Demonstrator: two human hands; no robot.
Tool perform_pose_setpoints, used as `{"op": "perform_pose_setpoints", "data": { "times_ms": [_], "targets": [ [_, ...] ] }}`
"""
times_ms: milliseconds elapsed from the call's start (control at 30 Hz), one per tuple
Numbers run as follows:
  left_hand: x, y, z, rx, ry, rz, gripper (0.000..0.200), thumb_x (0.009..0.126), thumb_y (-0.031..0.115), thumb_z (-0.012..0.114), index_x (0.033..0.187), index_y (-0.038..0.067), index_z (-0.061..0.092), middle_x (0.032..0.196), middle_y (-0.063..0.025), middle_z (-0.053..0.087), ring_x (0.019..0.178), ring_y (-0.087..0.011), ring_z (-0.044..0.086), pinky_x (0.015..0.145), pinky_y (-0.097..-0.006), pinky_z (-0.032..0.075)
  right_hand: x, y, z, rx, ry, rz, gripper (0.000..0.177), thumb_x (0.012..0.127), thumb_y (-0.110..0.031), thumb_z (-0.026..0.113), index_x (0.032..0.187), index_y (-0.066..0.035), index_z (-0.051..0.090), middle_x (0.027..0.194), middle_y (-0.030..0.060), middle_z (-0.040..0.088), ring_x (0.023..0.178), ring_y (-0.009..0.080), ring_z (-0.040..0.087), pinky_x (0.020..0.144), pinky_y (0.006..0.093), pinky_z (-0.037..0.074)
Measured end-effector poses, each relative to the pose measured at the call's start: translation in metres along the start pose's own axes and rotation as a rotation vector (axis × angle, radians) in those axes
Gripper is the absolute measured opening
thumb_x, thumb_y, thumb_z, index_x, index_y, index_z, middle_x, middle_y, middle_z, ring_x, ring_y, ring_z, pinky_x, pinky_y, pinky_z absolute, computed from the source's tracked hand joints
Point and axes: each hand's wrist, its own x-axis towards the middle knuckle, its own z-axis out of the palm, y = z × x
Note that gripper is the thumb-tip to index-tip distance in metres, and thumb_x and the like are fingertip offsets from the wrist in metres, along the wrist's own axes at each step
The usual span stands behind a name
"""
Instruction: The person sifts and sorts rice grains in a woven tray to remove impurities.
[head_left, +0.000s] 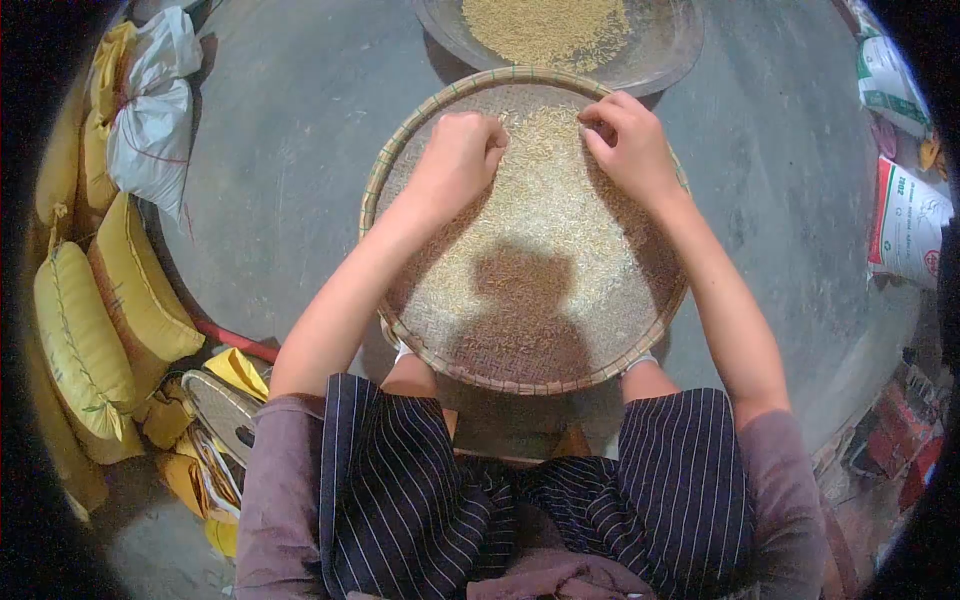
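A round woven winnowing tray (528, 380) with a bamboo rim rests in front of my knees. Pale straw-coloured grain (550, 235) is spread over it, thicker toward the far side. My left hand (462, 152) is closed over the far left part of the tray, knuckles up, its fingertips hidden from me. Over the far right part, my right hand (632, 148) is curled, with thumb and forefinger brought together in a pinch. Whatever either hand may hold is too small or hidden to make out. The shadow of my head falls on the near part of the tray.
Beyond the tray stands a wide metal basin (672, 50) holding golden grain (545, 30). Yellow sacks (85, 340) and a tied white sack (152, 110) line the left. Printed bags (910, 220) lie at the right. A smaller woven tray (222, 410) leans by my left elbow.
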Motion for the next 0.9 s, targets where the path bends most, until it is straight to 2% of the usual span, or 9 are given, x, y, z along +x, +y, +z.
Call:
{"op": "perform_pose_setpoints", "data": {
  "times_ms": [100, 233, 267, 333, 367, 533, 600, 733, 900],
  "targets": [
    [0.009, 0.006, -0.015, -0.054, -0.095, -0.137, 0.015, 0.075, 0.005, 0.066, 0.09, 0.0, 0.069, 0.082, -0.0163, 0.069, 0.072, -0.0229, 0.068, 0.069, -0.0338, 0.053, 0.0, 0.001, -0.002, -0.04, 0.018, -0.058, 0.014, 0.078, -0.005, 0.068, 0.091, -0.001, 0.065, 0.087, 0.0087, 0.061, 0.07, 0.0206, 0.062, 0.066, 0.0302, 0.05],
    [0.056, 0.007, -0.052, -0.456, 0.073, -0.225, 0.031, 0.08, 0.021, 0.074, 0.103, 0.001, 0.07, 0.096, -0.0093, 0.071, 0.085, -0.0163, 0.067, 0.078, -0.0325, 0.054, 0.001, 0.001, -0.004, -0.02, -0.03, -0.016, 0.016, 0.078, -0.008, 0.067, 0.092, -0.002, 0.066, 0.092, 0.0135, 0.062, 0.085, 0.0315, 0.062, 0.075, 0.0379, 0.051],
    [0.07, -0.001, -0.053, -0.459, 0.076, -0.224, 0.031, 0.08, 0.021, 0.074, 0.103, 0.001, 0.07, 0.096, -0.0093, 0.071, 0.085, -0.0163, 0.067, 0.078, -0.0325, 0.054, 0.0, 0.002, -0.003, -0.013, -0.023, -0.022, 0.016, 0.078, -0.008, 0.068, 0.092, -0.002, 0.066, 0.092, 0.0134, 0.062, 0.085, 0.0314, 0.062, 0.075, 0.0378, 0.051],
    [0.091, -0.009, -0.057, -0.309, 0.368, 0.087, 0.042, 0.081, 0.026, 0.075, 0.112, -0.001, 0.067, 0.105, -0.0109, 0.069, 0.091, -0.0193, 0.067, 0.083, -0.0326, 0.053, 0.001, -0.001, -0.005, -0.01, -0.015, -0.027, 0.016, 0.077, -0.008, 0.068, 0.093, -0.002, 0.066, 0.092, 0.0133, 0.062, 0.084, 0.0313, 0.062, 0.076, 0.0377, 0.051],
    [0.09, -0.012, -0.054, -0.352, 0.247, -0.044, 0.045, 0.08, 0.025, 0.075, 0.119, 0.003, 0.064, 0.112, -0.0131, 0.067, 0.094, -0.0209, 0.067, 0.086, -0.0333, 0.053, 0.0, -0.002, -0.006, 0.015, -0.034, 0.014, 0.017, 0.077, -0.009, 0.068, 0.092, -0.002, 0.066, 0.092, 0.0131, 0.062, 0.084, 0.031, 0.062, 0.075, 0.0379, 0.051],
    [0.052, -0.002, -0.024, -0.116, 0.102, -0.158, 0.035, 0.081, 0.02, 0.073, 0.114, 0.009, 0.068, 0.115, -0.0096, 0.066, 0.092, -0.019, 0.068, 0.083, -0.0311, 0.054, 0.0, -0.01, -0.005, 0.035, -0.082, 0.063, 0.018, 0.076, -0.013, 0.07, 0.091, -0.003, 0.067, 0.09, 0.0121, 0.061, 0.081, 0.0296, 0.062, 0.073, 0.0387, 0.051],
    [0.04, -0.003, -0.015, -0.224, 0.189, -0.061, 0.028, 0.082, 0.015, 0.07, 0.108, 0.007, 0.069, 0.108, -0.0083, 0.068, 0.091, -0.0172, 0.068, 0.08, -0.0297, 0.054, -0.001, -0.012, 0.002, -0.033, -0.037, -0.067, 0.018, 0.076, -0.015, 0.071, 0.089, -0.003, 0.067, 0.088, 0.0121, 0.061, 0.08, 0.0297, 0.062, 0.073, 0.0397, 0.051],
    [0.036, 0.005, -0.015, -0.097, 0.27, 0.033, 0.023, 0.082, 0.013, 0.069, 0.104, 0.006, 0.07, 0.104, -0.0085, 0.069, 0.09, -0.0181, 0.068, 0.08, -0.0291, 0.054, 0.002, -0.014, 0.018, -0.042, 0.007, -0.056, 0.017, 0.076, -0.012, 0.072, 0.089, -0.003, 0.068, 0.084, 0.009, 0.062, 0.076, 0.0245, 0.063, 0.068, 0.0348, 0.051],
    [0.035, 0.013, -0.018, -0.123, 0.253, 0.052, 0.022, 0.082, 0.012, 0.068, 0.103, 0.006, 0.07, 0.103, -0.0097, 0.069, 0.091, -0.0213, 0.068, 0.081, -0.0303, 0.054, 0.006, -0.014, 0.018, -0.077, -0.003, -0.098, 0.011, 0.077, -0.008, 0.069, 0.085, -0.002, 0.069, 0.086, 0.0119, 0.064, 0.08, 0.0296, 0.063, 0.072, 0.0377, 0.051]
  ]
}}
